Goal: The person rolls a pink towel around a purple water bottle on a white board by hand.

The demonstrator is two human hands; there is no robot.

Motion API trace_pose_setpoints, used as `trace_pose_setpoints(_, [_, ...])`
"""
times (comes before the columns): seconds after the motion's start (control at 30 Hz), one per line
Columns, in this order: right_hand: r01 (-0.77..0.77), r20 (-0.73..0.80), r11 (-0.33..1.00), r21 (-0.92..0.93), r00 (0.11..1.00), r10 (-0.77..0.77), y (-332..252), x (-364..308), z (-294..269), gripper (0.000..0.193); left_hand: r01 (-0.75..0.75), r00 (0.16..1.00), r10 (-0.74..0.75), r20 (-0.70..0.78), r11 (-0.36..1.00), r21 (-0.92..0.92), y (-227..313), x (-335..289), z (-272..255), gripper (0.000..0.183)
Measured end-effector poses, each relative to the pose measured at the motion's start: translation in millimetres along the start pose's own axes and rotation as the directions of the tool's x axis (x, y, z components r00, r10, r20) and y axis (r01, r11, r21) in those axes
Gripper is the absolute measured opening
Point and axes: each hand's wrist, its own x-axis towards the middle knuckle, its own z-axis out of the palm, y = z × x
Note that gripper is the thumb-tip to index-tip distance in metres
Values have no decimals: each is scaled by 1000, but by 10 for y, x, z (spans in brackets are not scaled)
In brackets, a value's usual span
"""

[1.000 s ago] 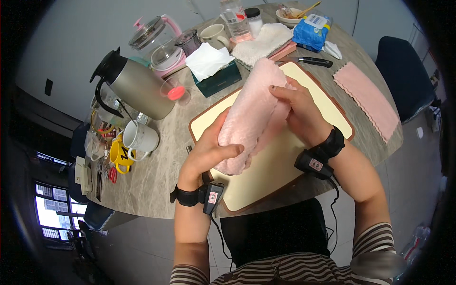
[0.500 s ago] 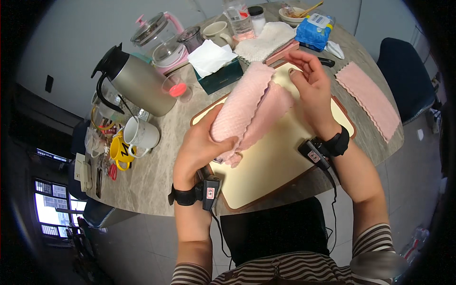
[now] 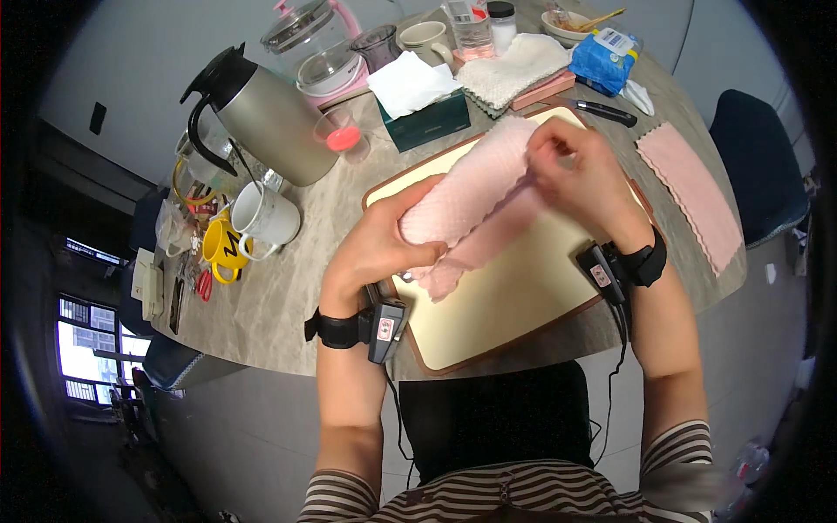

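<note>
Pink roll [image 3: 471,190] over one cream board [image 3: 514,301]

You have one pink roll above the board, and one flat pink cloth [image 3: 693,196] on the counter [image 3: 261,309] to your right. The roll's long side slants from near left to far right. Your left hand [image 3: 377,240] grips the near end, thumb on top. Your right hand [image 3: 586,174] bends in at the far end, fingers curled; I can't tell if they pinch the edge.
</note>
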Motion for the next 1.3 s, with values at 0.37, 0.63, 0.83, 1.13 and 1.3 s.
trace_pose_setpoints(0.37, [35, 32, 995, -94, 999, -33, 119, 41, -120, 40, -84, 962, 69, -266, 995, -48, -232, 79, -96, 45])
trace_pose_setpoints(0.63, [-66, 336, 981, -184, 933, 126, -15, 46, -239, 30, -67, 915, 94, -393, 995, 80, -331, 92, -100, 39])
trace_pose_setpoints(0.83, [367, 533, 905, -216, 820, -206, -43, -104, -63, 20, -76, 972, 66, -225, 997, -35, -291, 32, -190, 59])
trace_pose_setpoints(1.13, [437, 551, 859, -268, 801, -236, 48, -112, -13, 10, 15, 992, -13, -125, 1000, 16, -219, 14, -197, 70])
trace_pose_setpoints(1.3, [182, 794, 977, -111, 607, -23, -132, -98, -163, 3, -22, 995, 11, -103, 994, -107, -205, -2, -178, 60])
